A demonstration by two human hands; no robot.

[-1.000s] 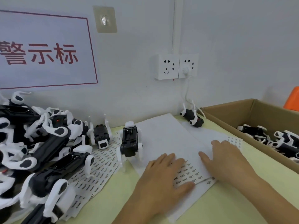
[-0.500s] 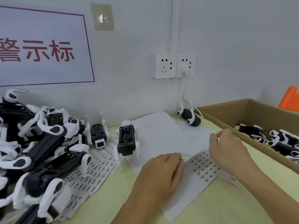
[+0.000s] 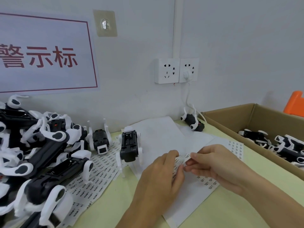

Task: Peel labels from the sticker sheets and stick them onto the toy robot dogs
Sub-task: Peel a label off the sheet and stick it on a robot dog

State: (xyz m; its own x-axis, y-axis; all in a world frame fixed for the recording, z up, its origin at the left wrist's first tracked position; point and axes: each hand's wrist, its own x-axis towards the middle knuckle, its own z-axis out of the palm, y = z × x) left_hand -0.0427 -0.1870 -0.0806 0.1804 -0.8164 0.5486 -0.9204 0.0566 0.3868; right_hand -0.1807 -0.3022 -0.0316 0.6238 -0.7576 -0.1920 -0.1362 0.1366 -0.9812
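Note:
A black and white toy robot dog (image 3: 129, 146) stands on the table just left of my hands. My left hand (image 3: 162, 176) and my right hand (image 3: 215, 165) meet over a white sticker sheet (image 3: 202, 180) printed with small labels. Both pinch a small strip of labels (image 3: 185, 157) lifted between their fingertips. More sticker sheets (image 3: 98, 175) lie spread under the dogs on the left. A smaller dog (image 3: 99, 140) lies on its back beside the standing one.
A heap of robot dogs (image 3: 32, 153) fills the left side. A cardboard box (image 3: 256, 119) at the right holds several more dogs. Another dog (image 3: 192, 121) lies by the wall under the sockets (image 3: 176, 70), beside a white cable. Blank paper (image 3: 158, 134) lies behind my hands.
My hands lay flat on the sheet a second ago. They have since risen and come together, and now pinch a strip of labels above the sheet.

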